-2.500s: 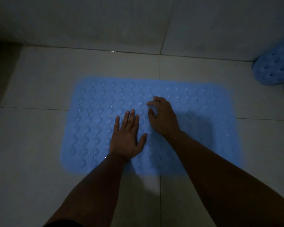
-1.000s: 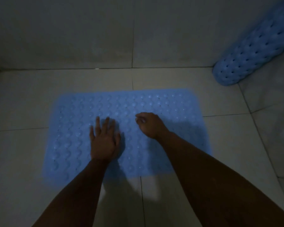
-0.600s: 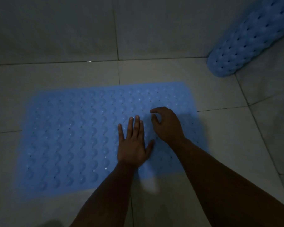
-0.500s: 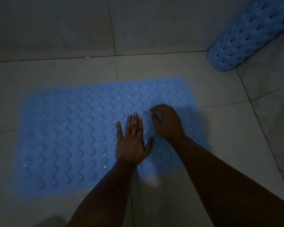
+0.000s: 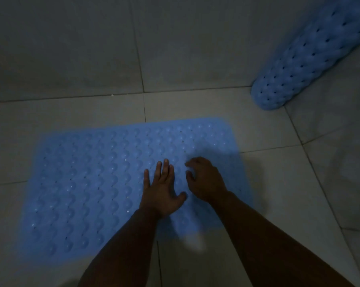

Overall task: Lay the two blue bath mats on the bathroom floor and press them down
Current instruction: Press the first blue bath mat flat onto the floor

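Observation:
A blue bubbled bath mat (image 5: 88, 183) lies flat on the grey tiled floor in dim light. My left hand (image 5: 161, 193) presses flat on its right half, fingers straight and close together. My right hand (image 5: 206, 181) rests on the mat just to the right, fingers loosely bent with the tips touching the surface. A second blue mat (image 5: 303, 59) is rolled into a tube and leans in the back right corner, its lower end on the floor.
A tiled wall (image 5: 92, 48) rises behind the flat mat, and another wall (image 5: 340, 162) stands on the right. Bare floor tiles (image 5: 278, 193) lie between the mat's right edge and the right wall.
Both hands have moved from the mat's middle to its right half. The view has swung right, bringing more of the rolled mat into sight. The flat mat has stayed in place.

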The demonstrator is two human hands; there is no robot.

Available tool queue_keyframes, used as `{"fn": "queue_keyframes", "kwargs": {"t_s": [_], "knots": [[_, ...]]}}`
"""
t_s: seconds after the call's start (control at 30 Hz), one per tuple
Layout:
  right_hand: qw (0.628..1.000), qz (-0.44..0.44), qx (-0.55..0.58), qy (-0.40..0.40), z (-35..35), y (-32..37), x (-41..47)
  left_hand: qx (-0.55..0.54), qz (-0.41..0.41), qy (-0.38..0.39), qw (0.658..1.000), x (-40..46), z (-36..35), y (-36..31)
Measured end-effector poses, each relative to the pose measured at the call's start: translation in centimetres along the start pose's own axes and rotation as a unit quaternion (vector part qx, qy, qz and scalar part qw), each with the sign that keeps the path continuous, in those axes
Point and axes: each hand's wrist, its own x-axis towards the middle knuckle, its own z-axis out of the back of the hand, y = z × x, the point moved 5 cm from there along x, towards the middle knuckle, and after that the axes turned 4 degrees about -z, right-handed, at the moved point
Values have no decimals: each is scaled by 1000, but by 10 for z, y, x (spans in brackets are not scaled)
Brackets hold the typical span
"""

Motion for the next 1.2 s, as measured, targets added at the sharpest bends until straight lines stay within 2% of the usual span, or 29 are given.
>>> {"fn": "queue_keyframes", "kwargs": {"t_s": [0.07, 0.1, 0.17, 0.3, 0.43, 0.63, 0.97, 1.07, 1.2], "knots": [[999, 14, -48, 13, -3, 7, -2, -53, 14, 23, 998, 4, 30, 1], [996, 29, -78, 20, -8, 8, -4, -64, 19, -3, 998, 5, 46, 3], [989, 43, -132, 54, -23, 7, -14, -18, 12, -75, 997, 2, 67, 6], [981, 62, -169, 78, -49, 1, -31, 29, 20, -135, 990, -4, 65, 9], [980, 62, -187, 34, -53, 1, -34, 60, -3, -183, 981, -4, 54, 0], [982, 63, -179, 1, -55, -1, -37, 76, -7, -188, 979, -4, 33, 13], [980, 57, -188, 12, -61, -3, -38, 63, -8, -196, 979, -3, 22, 17], [982, 41, -180, 36, -62, -4, -31, 52, -3, -201, 978, 0, 25, 17], [980, 9, -132, 150, -50, 8, -17, 27, 46, -210, 976, 5, 41, 17]]}}
